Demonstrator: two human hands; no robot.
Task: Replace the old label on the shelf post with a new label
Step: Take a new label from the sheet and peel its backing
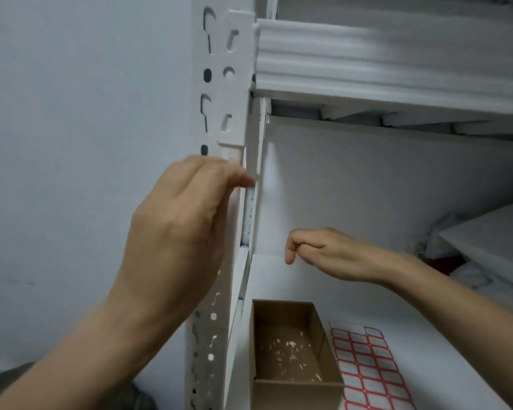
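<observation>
The white perforated shelf post (216,84) runs up the middle of the view. My left hand (178,229) is raised against it, fingertips pressed on the post's inner face just above a narrow strip of old label (250,211) with faint marks. My right hand (323,253) hovers inside the shelf bay, fingers curled into a loose fist; whether it pinches anything is hidden. A sheet of red-bordered new labels (370,371) lies flat on the shelf board at the lower right.
An open brown cardboard box (293,359) with several white paper scraps in it stands on the lower shelf next to the label sheet. White shelf beam (382,60) overhead. Crumpled bags and a white board sit at the far right (471,247).
</observation>
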